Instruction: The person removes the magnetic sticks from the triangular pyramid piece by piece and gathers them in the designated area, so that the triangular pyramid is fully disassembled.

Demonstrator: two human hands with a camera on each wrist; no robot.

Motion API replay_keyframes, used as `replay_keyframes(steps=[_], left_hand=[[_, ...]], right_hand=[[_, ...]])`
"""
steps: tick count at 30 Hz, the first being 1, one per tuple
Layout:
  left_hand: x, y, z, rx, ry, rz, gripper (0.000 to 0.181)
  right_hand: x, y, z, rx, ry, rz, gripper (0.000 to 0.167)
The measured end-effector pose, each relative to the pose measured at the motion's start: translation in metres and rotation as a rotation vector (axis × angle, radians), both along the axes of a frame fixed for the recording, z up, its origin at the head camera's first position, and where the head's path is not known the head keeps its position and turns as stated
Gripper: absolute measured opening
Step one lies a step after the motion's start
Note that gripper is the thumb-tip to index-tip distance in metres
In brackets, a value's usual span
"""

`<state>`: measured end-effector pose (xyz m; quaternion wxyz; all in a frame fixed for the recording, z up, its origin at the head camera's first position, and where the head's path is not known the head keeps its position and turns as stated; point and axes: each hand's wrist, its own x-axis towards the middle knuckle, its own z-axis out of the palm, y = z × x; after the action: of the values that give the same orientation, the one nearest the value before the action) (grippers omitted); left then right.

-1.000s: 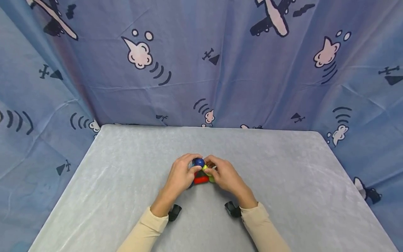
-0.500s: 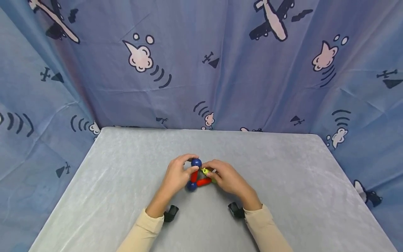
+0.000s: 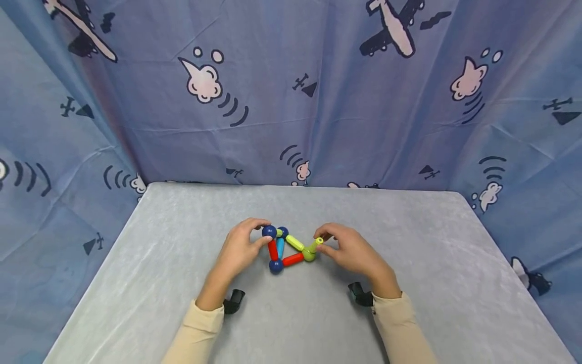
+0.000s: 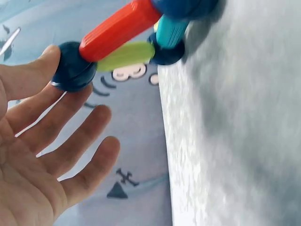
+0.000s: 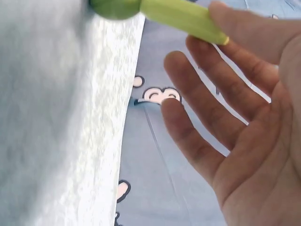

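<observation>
My left hand [image 3: 239, 247] pinches a dark blue ball [image 3: 269, 231] between thumb and fingers; in the left wrist view the ball [image 4: 74, 67] joins a red rod [image 4: 120, 29] and a yellow-green rod [image 4: 126, 56]. A red rod [image 3: 273, 249] runs down to a lower blue ball [image 3: 276, 266], from which a blue rod [image 3: 280, 247] reaches a back blue ball [image 3: 283, 232]. Another red rod [image 3: 293, 259] links it to a green ball [image 3: 308, 254]. My right hand [image 3: 352, 250] pinches the yellow-green rod [image 5: 183, 20] that rises from the green ball [image 5: 115, 7].
The pieces stand on a table with a pale grey cloth [image 3: 291, 323]. A blue patterned curtain [image 3: 273, 101] hangs behind and beside it. Black wrist cameras sit at the left wrist [image 3: 234, 302] and right wrist [image 3: 360, 294].
The hands have moved apart, the left with its blue ball to the left, the right to the right. The back blue ball and blue rod, hidden half a second ago, now show.
</observation>
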<state>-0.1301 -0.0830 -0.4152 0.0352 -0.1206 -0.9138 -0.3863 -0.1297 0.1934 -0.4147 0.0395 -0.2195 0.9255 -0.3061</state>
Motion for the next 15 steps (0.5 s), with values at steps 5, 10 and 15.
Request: replay_keyframes(steps=[5,10,15], left_hand=[[-0.003,-0.012,0.001,-0.034,-0.055,0.003,0.033],[-0.007,-0.026,0.000,-0.068,-0.103,-0.003,0.032],[-0.010,-0.038,-0.005,-0.098,-0.143,-0.020,0.029]], right_hand=[[-0.001,0.011,0.000,0.003,-0.015,-0.015,0.020],[-0.004,0.019,-0.002,0.023,-0.028,-0.029,0.018],[-0.007,0.024,-0.006,0.062,-0.033,-0.002,0.018]])
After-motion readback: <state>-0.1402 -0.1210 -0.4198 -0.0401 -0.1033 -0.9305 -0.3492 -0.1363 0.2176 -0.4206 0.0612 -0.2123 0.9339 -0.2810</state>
